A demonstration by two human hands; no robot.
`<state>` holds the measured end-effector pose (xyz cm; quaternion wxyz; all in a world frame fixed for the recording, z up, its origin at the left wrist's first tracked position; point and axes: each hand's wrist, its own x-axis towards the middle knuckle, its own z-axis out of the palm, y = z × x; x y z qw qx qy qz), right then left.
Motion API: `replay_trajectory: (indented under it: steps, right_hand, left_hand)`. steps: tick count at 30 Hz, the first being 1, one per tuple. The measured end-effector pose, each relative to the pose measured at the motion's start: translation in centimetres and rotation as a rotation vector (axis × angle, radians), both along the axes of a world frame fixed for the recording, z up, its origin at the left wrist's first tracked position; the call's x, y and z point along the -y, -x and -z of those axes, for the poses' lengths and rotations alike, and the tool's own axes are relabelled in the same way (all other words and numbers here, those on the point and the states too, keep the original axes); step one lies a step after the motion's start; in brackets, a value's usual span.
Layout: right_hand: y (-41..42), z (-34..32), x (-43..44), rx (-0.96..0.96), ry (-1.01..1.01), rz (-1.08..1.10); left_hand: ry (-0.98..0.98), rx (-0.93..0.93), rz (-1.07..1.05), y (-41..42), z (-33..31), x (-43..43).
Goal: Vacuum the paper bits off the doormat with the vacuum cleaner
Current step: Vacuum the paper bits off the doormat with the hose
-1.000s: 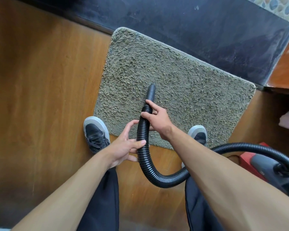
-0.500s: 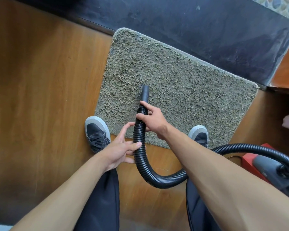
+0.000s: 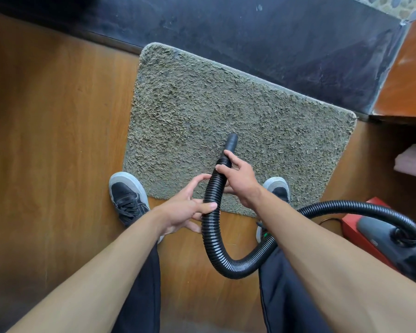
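Two hands hold a black vacuum hose over a grey doormat.
Right hand fingers wrap the hose near its nozzle; left hand pinches it lower, fingers loosely spread.

Shaggy grey-green doormat lies flat on the wooden floor; ribbed black vacuum hose curves to a nozzle over the mat; vacuum cleaner sits right.

vacuum cleaner body cut off right
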<state>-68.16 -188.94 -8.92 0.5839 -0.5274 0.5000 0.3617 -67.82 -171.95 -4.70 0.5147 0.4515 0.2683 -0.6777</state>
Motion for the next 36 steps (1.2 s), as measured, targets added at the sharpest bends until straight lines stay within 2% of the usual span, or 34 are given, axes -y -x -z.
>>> replay_trajectory:
  steps: [8,18,22,27,36]
  right_hand:
    - [-2.8,0.0,-3.7,0.011,0.029,-0.085]
    - [-8.2,0.7,-12.4,0.098,-0.036,-0.442]
    - [-9.3,0.7,-13.7,0.097,-0.066,-0.514]
    - [-8.5,0.5,-11.6,0.062,-0.053,-0.464]
    - [-4.9,0.1,-5.6,-0.011,-0.002,-0.216]
  left_hand:
    - [-0.038,-0.026,-0.123,-0.8,0.3,-2.8]
    - [-0.138,-0.024,-0.407,-1.3,-0.8,-9.3]
    - [-0.157,-0.025,-0.450,-1.4,-0.8,-10.0]
    - [-0.148,-0.026,-0.406,-1.0,-0.4,-8.5]
    - [-0.109,0.000,-0.199,-0.4,-0.4,-4.0]
